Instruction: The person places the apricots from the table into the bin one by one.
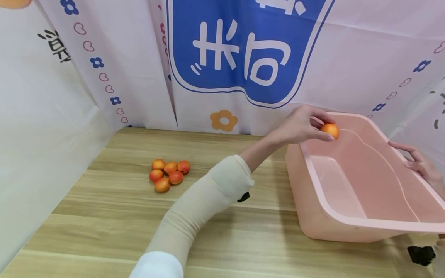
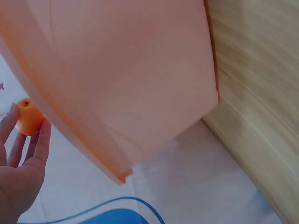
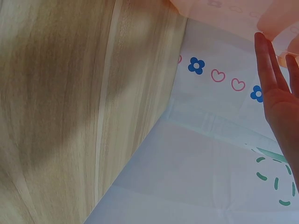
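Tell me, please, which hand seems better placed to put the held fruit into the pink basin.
Probably the left hand: it pinches the orange fruit above the pink basin, while the right hand touches its other side.

Pink tub (image 1: 368, 166) cut off at head view's right edge; black item (image 1: 244, 197) behind sleeve (image 1: 199, 204) partly hidden, unidentifiable.

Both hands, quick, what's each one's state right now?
Left hand: closed, holding one orange fruit.
Right hand: open, fingers touching the pink tub.
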Demonstrator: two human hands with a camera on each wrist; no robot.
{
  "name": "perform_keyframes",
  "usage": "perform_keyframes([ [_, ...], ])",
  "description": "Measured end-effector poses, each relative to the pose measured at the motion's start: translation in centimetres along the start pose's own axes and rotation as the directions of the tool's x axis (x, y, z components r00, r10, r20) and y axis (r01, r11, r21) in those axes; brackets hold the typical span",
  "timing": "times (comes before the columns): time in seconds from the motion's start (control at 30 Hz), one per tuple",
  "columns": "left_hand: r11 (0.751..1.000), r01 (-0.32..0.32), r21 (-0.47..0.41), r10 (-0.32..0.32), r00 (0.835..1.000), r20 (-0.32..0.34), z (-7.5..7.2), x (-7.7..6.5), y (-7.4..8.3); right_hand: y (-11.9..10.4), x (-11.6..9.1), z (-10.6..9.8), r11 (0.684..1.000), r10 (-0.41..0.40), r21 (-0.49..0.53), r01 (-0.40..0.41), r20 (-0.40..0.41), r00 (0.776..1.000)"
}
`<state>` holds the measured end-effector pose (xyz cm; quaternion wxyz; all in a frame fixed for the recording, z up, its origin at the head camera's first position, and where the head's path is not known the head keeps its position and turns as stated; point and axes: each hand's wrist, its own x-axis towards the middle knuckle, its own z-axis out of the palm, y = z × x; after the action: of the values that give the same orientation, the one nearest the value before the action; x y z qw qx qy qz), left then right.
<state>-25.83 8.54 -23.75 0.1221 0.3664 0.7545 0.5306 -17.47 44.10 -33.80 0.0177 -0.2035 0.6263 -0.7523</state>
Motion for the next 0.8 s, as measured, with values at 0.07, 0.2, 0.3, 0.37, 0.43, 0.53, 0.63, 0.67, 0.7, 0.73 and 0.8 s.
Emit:
perform_keyframes([
  [0.07, 1.000, -0.014, 0.015, 0.014, 1.000, 0.012, 1.0, 0.4, 0.0, 0.1, -0.1, 0.1, 1.000, -0.003, -0.011, 0.003, 0.008, 1.000],
  [0.2, 0.996, -0.003, 0.087, -0.001, 0.999, 0.042, 2.8, 1.3, 0.2, 0.0, -0.2, 0.2, 1.000, 0.011, -0.016, -0.011, -0.008, 1.000],
  [0.3, 0.987, 0.018, 0.158, -0.032, 0.996, 0.083, 4.0, 2.1, 0.3, 0.0, 0.0, -0.1, 1.000, 0.026, -0.001, -0.026, -0.013, 1.000],
  [0.37, 0.980, 0.026, 0.196, -0.048, 0.993, 0.109, 4.7, 2.7, 0.4, 0.0, 0.2, -0.3, 1.000, 0.009, -0.005, -0.009, -0.008, 1.000],
  [0.43, 0.973, 0.026, 0.230, -0.058, 0.990, 0.130, 5.3, 3.3, 0.4, 0.0, 0.5, -0.5, 1.000, -0.009, -0.015, 0.009, 0.008, 1.000],
  [0.53, 0.958, 0.041, 0.285, -0.088, 0.984, 0.157, 6.1, 3.9, 0.4, -0.1, 0.8, -0.8, 1.000, -0.008, -0.025, 0.009, 0.014, 1.000],
  [0.63, 0.945, 0.053, 0.321, -0.114, 0.978, 0.174, 7.0, 4.4, 0.3, -0.2, 0.9, -1.1, 0.999, 0.040, 0.017, -0.040, 0.008, 0.999],
  [0.67, 0.941, 0.063, 0.331, -0.126, 0.977, 0.174, 7.2, 4.5, 0.2, -0.3, 0.8, -1.1, 0.999, 0.043, 0.022, -0.043, -0.002, 0.999],
  [0.7, 0.938, 0.068, 0.340, -0.135, 0.975, 0.176, 7.5, 4.7, 0.1, -0.2, 0.8, -1.1, 0.998, 0.043, 0.041, -0.043, -0.003, 0.999],
  [0.73, 0.932, 0.074, 0.354, -0.144, 0.974, 0.175, 7.8, 4.8, 0.1, -0.2, 0.8, -1.1, 0.999, 0.038, 0.039, -0.038, -0.003, 0.999],
  [0.8, 0.923, 0.075, 0.376, -0.152, 0.972, 0.180, 8.3, 5.1, -0.1, -0.1, 0.8, -1.1, 1.000, -0.003, -0.005, 0.003, -0.012, 1.000],
])
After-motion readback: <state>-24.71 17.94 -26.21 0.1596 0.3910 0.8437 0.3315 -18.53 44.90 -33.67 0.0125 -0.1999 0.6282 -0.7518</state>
